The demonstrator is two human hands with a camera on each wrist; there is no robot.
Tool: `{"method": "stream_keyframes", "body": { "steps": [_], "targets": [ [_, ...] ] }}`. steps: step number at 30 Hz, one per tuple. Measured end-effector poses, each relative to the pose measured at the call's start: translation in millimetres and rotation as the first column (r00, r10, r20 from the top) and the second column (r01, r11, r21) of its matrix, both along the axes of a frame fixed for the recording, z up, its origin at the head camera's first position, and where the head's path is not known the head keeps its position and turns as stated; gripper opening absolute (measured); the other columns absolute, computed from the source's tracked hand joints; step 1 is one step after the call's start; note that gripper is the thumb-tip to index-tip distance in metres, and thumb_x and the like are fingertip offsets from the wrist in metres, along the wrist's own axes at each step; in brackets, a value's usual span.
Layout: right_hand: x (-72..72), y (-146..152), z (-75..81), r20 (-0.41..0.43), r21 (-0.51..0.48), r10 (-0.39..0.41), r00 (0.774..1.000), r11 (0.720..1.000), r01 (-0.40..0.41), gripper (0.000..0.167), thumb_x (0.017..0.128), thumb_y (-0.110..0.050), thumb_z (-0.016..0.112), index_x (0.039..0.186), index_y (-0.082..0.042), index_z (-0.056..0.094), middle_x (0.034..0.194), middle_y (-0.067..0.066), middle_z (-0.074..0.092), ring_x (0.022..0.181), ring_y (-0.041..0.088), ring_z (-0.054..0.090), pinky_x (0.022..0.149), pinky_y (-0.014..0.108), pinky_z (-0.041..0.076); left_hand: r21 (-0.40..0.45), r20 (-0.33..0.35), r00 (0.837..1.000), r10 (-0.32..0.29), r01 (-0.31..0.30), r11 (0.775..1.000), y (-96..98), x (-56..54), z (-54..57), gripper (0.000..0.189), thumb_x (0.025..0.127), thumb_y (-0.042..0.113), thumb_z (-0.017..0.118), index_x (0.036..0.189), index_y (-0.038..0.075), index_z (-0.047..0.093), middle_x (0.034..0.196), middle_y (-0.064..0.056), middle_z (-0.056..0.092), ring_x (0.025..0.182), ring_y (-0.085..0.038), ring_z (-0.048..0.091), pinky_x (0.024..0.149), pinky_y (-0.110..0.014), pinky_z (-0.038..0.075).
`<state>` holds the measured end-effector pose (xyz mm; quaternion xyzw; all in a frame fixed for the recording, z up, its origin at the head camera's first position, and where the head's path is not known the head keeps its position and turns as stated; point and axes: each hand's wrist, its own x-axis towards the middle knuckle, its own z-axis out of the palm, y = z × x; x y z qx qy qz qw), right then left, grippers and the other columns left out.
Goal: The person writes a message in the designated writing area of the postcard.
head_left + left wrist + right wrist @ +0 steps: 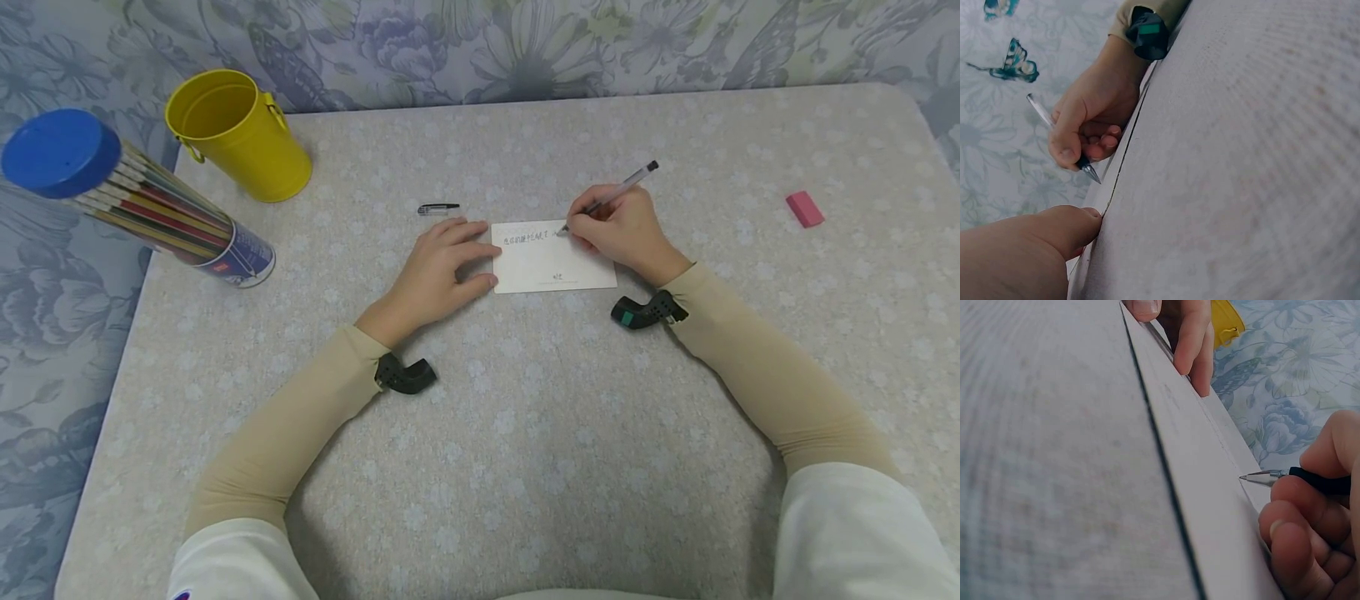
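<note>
A white card (525,271) lies flat on the table, with a line of handwriting along its top and a small printed mark near its lower edge. My right hand (622,229) pinches a clear pen (639,175) with a dark grip, its tail leaning up and right. In the right wrist view the metal pen tip (1263,477) is right at the card's surface, at the end of the written line. My left hand (438,271) rests on the table with fingers spread, thumb and fingertips at the card's left edge. A pen cap (438,209) lies just beyond the left fingers.
At the back left stand a yellow metal bucket (277,167) and a clear tube of pencils (161,204) with a blue lid (60,154). A pink eraser (805,209) lies at the right on the patterned tablecloth (525,467). Floral wallpaper (525,50) borders the table's far edge.
</note>
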<state>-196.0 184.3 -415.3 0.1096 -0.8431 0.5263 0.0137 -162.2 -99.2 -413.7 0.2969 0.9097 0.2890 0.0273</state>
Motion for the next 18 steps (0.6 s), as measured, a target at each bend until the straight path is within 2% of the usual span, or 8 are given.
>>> {"method": "stream_keyframes", "body": {
  "steps": [18],
  "targets": [
    [0.3,-0.5,1.0,-0.007,-0.005,-0.004,1.0,1.0,0.004,0.012,0.087,-0.005,0.067,0.082,-0.001,0.076,0.057,-0.011,0.062,0.046,0.007,0.051,0.045,0.018,0.041,-0.004,0.002,1.0,0.001,-0.001,1.0,-0.3,-0.3,-0.8,0.037,0.093,0.027,0.074,0.126,0.009,0.073,0.152,-0.016,0.054,0.148,-0.04,0.04,0.124,-0.059,0.027]
  ]
}}
